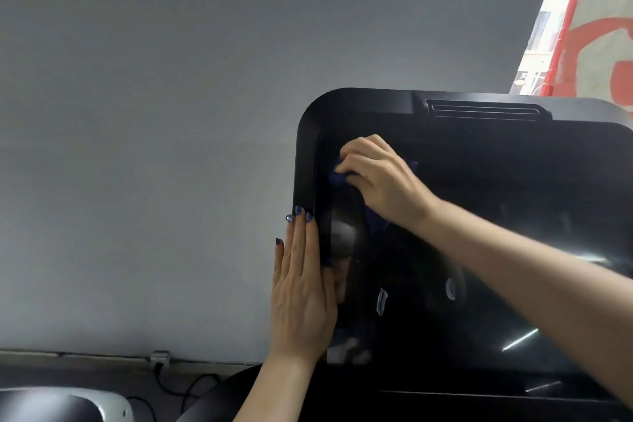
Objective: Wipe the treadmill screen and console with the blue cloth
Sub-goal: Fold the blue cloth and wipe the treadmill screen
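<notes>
Two hands are working on the treadmill's black panel. Nearest, the left hand (pixel 301 288) is lying flat against the left edge of the console (pixel 306 161), its fingers straight and pressed side by side, the fingertips reaching up along the frame; it is probably bracing the panel so that it does not rock under the rubbing. Past it, the right forearm is crossing over the glossy screen (pixel 496 216) from the lower right, and the right hand (pixel 380 178) is curling its fingers around the blue cloth (pixel 337 176), bunching it and pressing it to the glass near the upper left corner, just inside the frame. Only small folds of the cloth are showing, beside the fingertips and below the wrist. By my judgement the wiping is dealing with this corner, with most of the screen to the right and the lower console waiting to be covered. Farther up, a vent slot (pixel 484 109) is sitting in the console's top edge. Beyond everything, a plain grey wall (pixel 171 113) is filling the background, and a red-and-white banner (pixel 599 27) is hanging at the far right.
</notes>
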`<state>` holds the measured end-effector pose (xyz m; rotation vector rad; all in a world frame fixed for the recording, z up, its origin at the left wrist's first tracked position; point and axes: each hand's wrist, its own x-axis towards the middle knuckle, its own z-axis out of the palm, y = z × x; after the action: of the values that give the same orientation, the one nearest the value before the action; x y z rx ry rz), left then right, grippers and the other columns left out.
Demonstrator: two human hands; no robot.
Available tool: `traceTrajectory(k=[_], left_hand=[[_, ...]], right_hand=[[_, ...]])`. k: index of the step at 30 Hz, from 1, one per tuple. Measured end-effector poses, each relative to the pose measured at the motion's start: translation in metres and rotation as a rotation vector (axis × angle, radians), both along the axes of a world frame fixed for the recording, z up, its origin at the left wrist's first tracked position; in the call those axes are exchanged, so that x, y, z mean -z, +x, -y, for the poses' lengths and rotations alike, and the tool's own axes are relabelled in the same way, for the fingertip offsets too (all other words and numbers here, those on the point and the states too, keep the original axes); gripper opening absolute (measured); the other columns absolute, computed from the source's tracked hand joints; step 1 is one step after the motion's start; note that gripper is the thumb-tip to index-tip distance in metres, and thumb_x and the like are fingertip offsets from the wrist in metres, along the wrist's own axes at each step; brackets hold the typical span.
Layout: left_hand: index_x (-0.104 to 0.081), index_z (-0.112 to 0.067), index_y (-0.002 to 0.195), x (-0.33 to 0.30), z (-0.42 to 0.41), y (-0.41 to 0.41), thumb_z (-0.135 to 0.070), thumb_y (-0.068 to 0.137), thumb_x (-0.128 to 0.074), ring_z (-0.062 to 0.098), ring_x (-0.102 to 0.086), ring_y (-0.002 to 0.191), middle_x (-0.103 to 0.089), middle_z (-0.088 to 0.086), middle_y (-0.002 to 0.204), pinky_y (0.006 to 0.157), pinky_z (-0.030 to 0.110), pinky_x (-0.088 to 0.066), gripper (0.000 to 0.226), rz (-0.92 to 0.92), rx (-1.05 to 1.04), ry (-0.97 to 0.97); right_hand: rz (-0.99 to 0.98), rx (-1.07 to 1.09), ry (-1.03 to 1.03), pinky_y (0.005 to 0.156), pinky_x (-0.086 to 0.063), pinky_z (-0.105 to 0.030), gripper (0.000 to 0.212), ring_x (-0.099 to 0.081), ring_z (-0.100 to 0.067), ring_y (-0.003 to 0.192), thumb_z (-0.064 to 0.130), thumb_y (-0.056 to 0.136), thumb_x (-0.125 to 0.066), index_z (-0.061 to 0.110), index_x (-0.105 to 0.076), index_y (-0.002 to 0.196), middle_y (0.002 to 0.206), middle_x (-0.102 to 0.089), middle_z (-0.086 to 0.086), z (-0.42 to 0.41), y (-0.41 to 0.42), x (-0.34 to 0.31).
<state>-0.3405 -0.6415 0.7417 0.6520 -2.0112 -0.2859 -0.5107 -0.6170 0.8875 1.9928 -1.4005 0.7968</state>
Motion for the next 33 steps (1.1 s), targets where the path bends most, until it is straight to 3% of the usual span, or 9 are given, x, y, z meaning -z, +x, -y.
traceTrajectory(k=[3,7,9,12,14,16,20,26,33], left_hand=[[-0.015,-0.009,0.158,-0.001,0.000,-0.001,-0.021,0.102,-0.028,0.019,-0.009,0.154,-0.014,0.005,0.167,0.123,0.041,-0.011,0.059,-0.004,0.003,0.000],[-0.015,-0.009,0.158,0.001,-0.003,0.001,-0.020,0.102,-0.029,0.019,-0.009,0.154,-0.014,0.006,0.167,0.123,0.041,-0.010,0.059,0.000,-0.005,-0.008],[-0.017,-0.007,0.158,0.003,-0.004,0.002,-0.016,0.101,-0.031,0.020,-0.009,0.154,-0.014,0.007,0.166,0.123,0.042,-0.011,0.060,0.007,-0.008,-0.009],[-0.017,-0.007,0.158,0.003,-0.004,0.002,-0.017,0.100,-0.030,0.020,-0.009,0.154,-0.015,0.007,0.166,0.123,0.041,-0.010,0.060,0.007,-0.014,-0.007],[-0.015,-0.009,0.159,0.002,-0.003,0.002,-0.019,0.102,-0.029,0.019,-0.008,0.154,-0.014,0.005,0.167,0.124,0.040,-0.008,0.059,-0.001,-0.008,0.002],[-0.013,-0.011,0.159,0.001,-0.004,0.003,-0.022,0.103,-0.028,0.018,-0.008,0.154,-0.014,0.005,0.167,0.124,0.038,-0.007,0.059,-0.002,0.002,0.006],[-0.015,-0.009,0.158,0.003,-0.003,0.004,-0.021,0.103,-0.028,0.020,-0.009,0.154,-0.014,0.006,0.167,0.124,0.040,-0.008,0.058,0.004,0.005,-0.003],[-0.016,-0.007,0.158,0.005,-0.003,0.003,-0.020,0.102,-0.027,0.021,-0.009,0.154,-0.013,0.007,0.167,0.124,0.040,-0.008,0.059,0.009,-0.005,-0.007],[-0.015,-0.008,0.158,0.005,-0.002,0.001,-0.021,0.104,-0.027,0.021,-0.010,0.154,-0.014,0.008,0.166,0.124,0.038,-0.008,0.057,0.004,-0.021,-0.010]], right_hand=[[0.167,0.041,-0.062,0.080,-0.049,-0.047,0.008,-0.055,-0.029,0.097,-0.004,0.085,-0.064,0.001,-0.069,0.090,0.103,-0.061,-0.011,0.004,0.029,0.024],[-0.087,-0.094,0.128,0.085,-0.049,-0.039,0.008,-0.056,-0.027,0.101,0.003,0.091,-0.064,0.003,-0.071,0.094,0.108,-0.063,-0.011,-0.020,0.013,0.019],[-0.165,-0.069,0.107,0.083,-0.049,-0.040,0.007,-0.057,-0.027,0.098,0.005,0.090,-0.065,0.005,-0.071,0.092,0.107,-0.065,-0.010,-0.025,-0.009,0.004],[0.033,0.065,-0.048,0.080,-0.049,-0.045,0.009,-0.056,-0.027,0.094,-0.002,0.081,-0.069,0.003,-0.070,0.088,0.101,-0.065,-0.009,-0.017,-0.013,0.003],[0.148,0.042,-0.077,0.082,-0.049,-0.040,0.010,-0.055,-0.026,0.094,-0.006,0.079,-0.069,0.001,-0.069,0.086,0.098,-0.064,-0.011,-0.004,0.014,0.013],[0.126,-0.033,0.000,0.087,-0.047,-0.029,0.006,-0.054,-0.023,0.097,-0.004,0.084,-0.066,-0.001,-0.070,0.087,0.100,-0.064,-0.014,-0.001,0.029,0.021],[-0.074,-0.057,0.070,0.088,-0.046,-0.031,0.009,-0.056,-0.026,0.097,0.004,0.091,-0.063,0.002,-0.071,0.091,0.106,-0.065,-0.012,-0.030,-0.012,0.008],[0.147,0.104,-0.111,0.089,-0.045,-0.026,0.011,-0.056,-0.027,0.096,-0.008,0.080,-0.070,-0.001,-0.070,0.088,0.103,-0.064,-0.012,-0.030,-0.015,0.023],[0.062,0.073,-0.032,0.092,-0.045,-0.026,0.007,-0.056,-0.026,0.098,0.003,0.088,-0.066,0.000,-0.072,0.091,0.107,-0.065,-0.012,-0.064,-0.041,0.019]])
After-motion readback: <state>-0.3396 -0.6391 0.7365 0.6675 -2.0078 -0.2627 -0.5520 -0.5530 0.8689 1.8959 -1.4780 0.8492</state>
